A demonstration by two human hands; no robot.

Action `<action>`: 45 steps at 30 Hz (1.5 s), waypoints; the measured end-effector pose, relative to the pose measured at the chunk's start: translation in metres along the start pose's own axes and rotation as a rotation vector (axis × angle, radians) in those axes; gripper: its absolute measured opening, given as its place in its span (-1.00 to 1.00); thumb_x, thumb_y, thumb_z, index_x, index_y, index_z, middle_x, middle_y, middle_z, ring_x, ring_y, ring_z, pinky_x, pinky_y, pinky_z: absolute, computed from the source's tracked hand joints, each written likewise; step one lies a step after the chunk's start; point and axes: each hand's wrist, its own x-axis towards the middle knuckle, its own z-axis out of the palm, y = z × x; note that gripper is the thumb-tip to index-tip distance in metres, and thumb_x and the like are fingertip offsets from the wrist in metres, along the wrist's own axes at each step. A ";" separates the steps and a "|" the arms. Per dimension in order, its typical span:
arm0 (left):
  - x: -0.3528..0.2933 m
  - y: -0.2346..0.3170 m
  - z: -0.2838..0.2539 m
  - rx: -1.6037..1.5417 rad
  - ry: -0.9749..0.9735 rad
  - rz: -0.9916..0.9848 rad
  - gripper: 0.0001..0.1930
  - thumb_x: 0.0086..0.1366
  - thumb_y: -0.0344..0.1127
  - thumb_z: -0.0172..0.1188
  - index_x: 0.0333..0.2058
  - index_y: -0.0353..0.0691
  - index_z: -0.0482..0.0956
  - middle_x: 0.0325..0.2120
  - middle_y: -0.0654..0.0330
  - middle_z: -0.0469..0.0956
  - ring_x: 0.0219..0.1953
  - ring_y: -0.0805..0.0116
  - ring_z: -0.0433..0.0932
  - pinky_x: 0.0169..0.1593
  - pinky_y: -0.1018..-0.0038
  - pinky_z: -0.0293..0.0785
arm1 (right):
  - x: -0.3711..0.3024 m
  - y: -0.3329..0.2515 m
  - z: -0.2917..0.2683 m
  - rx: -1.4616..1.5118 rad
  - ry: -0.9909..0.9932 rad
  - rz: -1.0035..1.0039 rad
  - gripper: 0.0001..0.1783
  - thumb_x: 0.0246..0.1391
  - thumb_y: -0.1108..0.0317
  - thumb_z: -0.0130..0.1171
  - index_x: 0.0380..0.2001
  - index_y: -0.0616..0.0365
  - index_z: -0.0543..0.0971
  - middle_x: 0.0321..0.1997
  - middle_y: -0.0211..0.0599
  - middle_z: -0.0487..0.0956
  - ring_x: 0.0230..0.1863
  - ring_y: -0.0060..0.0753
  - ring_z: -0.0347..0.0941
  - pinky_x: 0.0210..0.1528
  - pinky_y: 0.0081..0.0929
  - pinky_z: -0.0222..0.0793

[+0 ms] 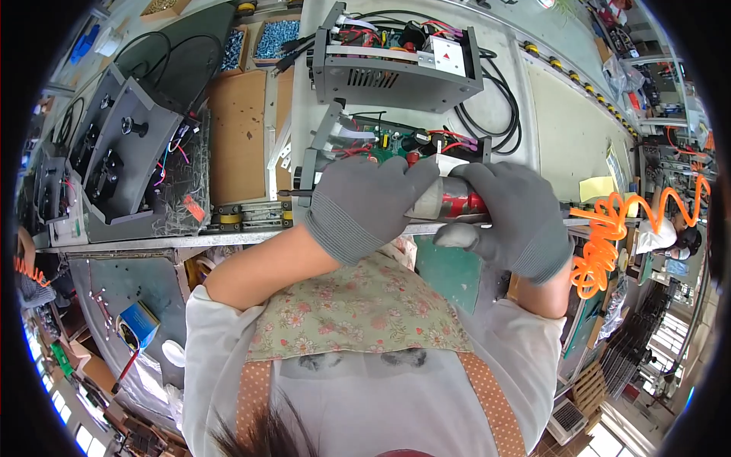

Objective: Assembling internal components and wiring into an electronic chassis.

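Both my hands wear grey knit gloves and hold a pneumatic screwdriver level in front of me. Its thin dark bit points out to the left, past my left hand, which is closed over the front part. My right hand wraps the rear end, its thumb underneath; the red and silver body shows between the two. Directly behind my hands sits an open grey device housing with a green circuit board, red wires and black parts. My hands cover its near side.
A second open grey housing stands farther back, with black cables looped at its right. An orange coiled hose hangs right of my right hand. Grey panels stand at left, near boxes of small screws.
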 end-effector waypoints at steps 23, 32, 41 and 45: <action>-0.065 -0.107 0.015 -0.109 0.519 0.259 -0.19 0.01 0.40 0.27 -0.13 -0.29 0.38 -0.29 0.03 0.44 -0.15 -0.02 0.49 0.32 -0.15 0.10 | 0.023 0.095 0.041 0.594 -0.490 0.142 -0.23 -0.45 0.01 0.55 -0.10 0.14 0.54 -0.38 -0.07 0.59 -0.30 0.10 0.55 -0.24 -0.20 0.46; -0.072 -0.112 0.049 -0.076 0.151 -0.167 -0.23 0.19 0.30 0.05 0.01 -0.40 0.37 0.06 -0.21 0.34 0.14 -0.16 0.27 0.29 -0.16 0.00 | 0.041 0.098 0.053 0.504 -0.505 0.064 -0.23 -0.56 -0.04 0.53 -0.19 0.14 0.57 -0.54 -0.25 0.52 -0.52 -0.05 0.48 -0.49 -0.27 0.35; -0.080 -0.112 0.051 -0.085 0.199 -0.148 -0.70 0.20 -0.25 0.16 -0.15 -0.26 0.42 -0.07 -0.01 0.47 0.06 0.01 0.35 0.32 -0.17 0.06 | 0.060 0.092 0.054 0.415 -0.626 -0.030 -0.25 -0.57 -0.01 0.46 -0.22 0.22 0.56 -0.58 -0.27 0.47 -0.56 -0.14 0.43 -0.55 -0.28 0.29; -0.079 -0.115 0.055 -0.121 0.187 -0.146 -0.70 0.17 -0.29 0.19 -0.15 -0.27 0.42 -0.09 0.00 0.48 -0.03 0.04 0.41 0.29 -0.17 0.10 | 0.061 0.089 0.056 0.352 -0.674 -0.009 -0.24 -0.66 0.05 0.45 -0.20 0.12 0.55 -0.55 -0.35 0.44 -0.53 -0.22 0.44 -0.58 -0.29 0.28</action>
